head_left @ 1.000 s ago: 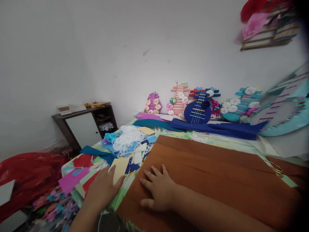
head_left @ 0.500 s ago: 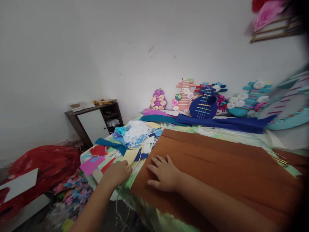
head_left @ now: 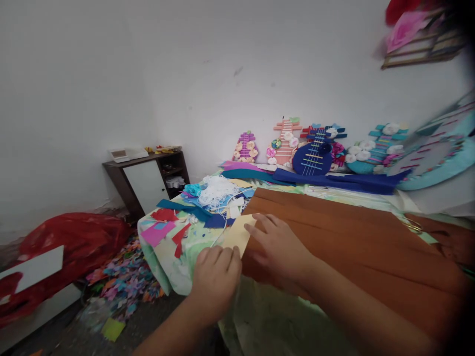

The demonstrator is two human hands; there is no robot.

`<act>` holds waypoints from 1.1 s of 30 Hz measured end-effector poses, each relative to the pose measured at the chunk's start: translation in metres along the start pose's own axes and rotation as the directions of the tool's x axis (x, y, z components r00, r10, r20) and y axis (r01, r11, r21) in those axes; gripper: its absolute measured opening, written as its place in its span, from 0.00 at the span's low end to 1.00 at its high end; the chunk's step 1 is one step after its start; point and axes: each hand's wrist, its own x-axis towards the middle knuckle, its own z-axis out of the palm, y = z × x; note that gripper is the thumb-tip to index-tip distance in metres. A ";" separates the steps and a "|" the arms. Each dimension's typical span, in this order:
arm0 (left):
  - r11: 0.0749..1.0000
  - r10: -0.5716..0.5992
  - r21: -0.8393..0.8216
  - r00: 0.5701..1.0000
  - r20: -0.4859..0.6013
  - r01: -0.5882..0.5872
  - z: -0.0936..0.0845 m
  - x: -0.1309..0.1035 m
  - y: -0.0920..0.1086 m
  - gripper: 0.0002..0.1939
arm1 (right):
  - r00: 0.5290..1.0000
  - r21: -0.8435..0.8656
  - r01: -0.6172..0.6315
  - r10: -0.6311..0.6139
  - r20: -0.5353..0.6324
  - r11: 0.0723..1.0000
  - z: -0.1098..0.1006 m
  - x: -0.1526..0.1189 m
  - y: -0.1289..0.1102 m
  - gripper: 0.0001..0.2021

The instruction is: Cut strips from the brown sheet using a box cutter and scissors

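Observation:
A large brown sheet point(head_left: 334, 232) lies on the table, faintly creased. At its left edge is a pale yellow piece point(head_left: 237, 233). My left hand point(head_left: 217, 277) is closed on the lower end of this yellow piece, with its fingertips hidden underneath. My right hand point(head_left: 276, 244) has its fingers apart, the fingertips at the right edge of the yellow piece and the rest over the brown sheet. Golden-handled scissors point(head_left: 412, 225) rest at the sheet's far right corner.
Scraps and white string point(head_left: 218, 192) cover the table's left part. Decorated lute shapes point(head_left: 312, 158) lean on the wall behind blue cloth point(head_left: 334, 184). A red bag point(head_left: 74, 237) and many scraps point(head_left: 126, 277) lie on the floor at left, before a cabinet point(head_left: 144, 185).
My left hand has moved right with the yellow piece, bringing it to the brown sheet's left edge. My right hand has lifted off the sheet and shifted toward the yellow piece.

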 end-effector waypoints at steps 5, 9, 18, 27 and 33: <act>0.992 -0.048 -0.120 0.999 0.008 0.048 0.002 0.006 0.025 0.09 | 0.968 -0.133 0.221 -0.201 0.149 0.966 0.010 0.003 -0.004 0.14; 0.924 -0.260 -0.249 0.954 0.147 0.290 0.006 0.009 0.020 0.12 | 0.985 -0.164 0.142 -0.123 0.120 0.976 0.031 0.010 0.023 0.17; 0.883 -0.265 -0.267 0.880 0.394 0.385 0.057 0.001 -0.011 0.08 | 0.907 0.025 0.083 -0.085 0.412 0.996 0.052 0.013 0.041 0.26; 0.841 -0.246 -0.350 0.867 0.434 0.413 0.062 0.003 -0.017 0.12 | 0.918 0.036 -0.159 0.135 0.374 0.987 0.055 0.023 0.037 0.27; 0.831 -0.255 -0.355 0.862 0.439 0.427 0.068 -0.001 -0.018 0.14 | 0.928 0.043 -0.172 0.147 0.344 0.984 0.060 0.020 0.043 0.20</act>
